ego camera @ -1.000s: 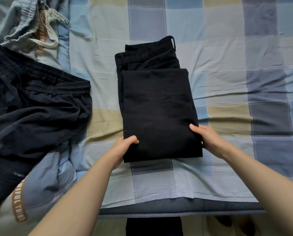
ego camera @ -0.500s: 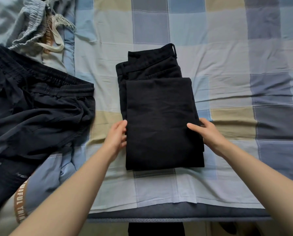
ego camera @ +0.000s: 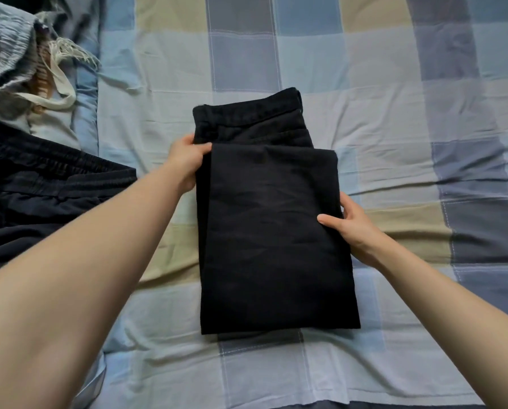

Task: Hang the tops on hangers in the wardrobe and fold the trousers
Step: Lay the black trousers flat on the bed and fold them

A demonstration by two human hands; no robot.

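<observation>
Got both hands on the folded black trousers (ego camera: 276, 231) right now. My left hand (ego camera: 188, 163) is up at the far left corner of the top fold, thumb lying over the top of the fabric and the rest of the fingers tucked round the edge, so it's pinching that layer. My right hand (ego camera: 350, 228) is on the right edge about halfway down, thumb pressed flat on top and the fingers curled under the side of the stack, gripping it.

The trousers are folded into a tidy rectangle lying flat in the middle of the checked bedsheet (ego camera: 394, 113), waistband at the far end sticking out past the top layer.

Off to my left there's a dark pair with an elastic waist (ego camera: 55, 187) spread out unfolded, partly under my left forearm, and past that a pale grey-blue garment (ego camera: 7, 54) bunched up with a cream drawstring (ego camera: 58, 84) trailing out of it.
</observation>
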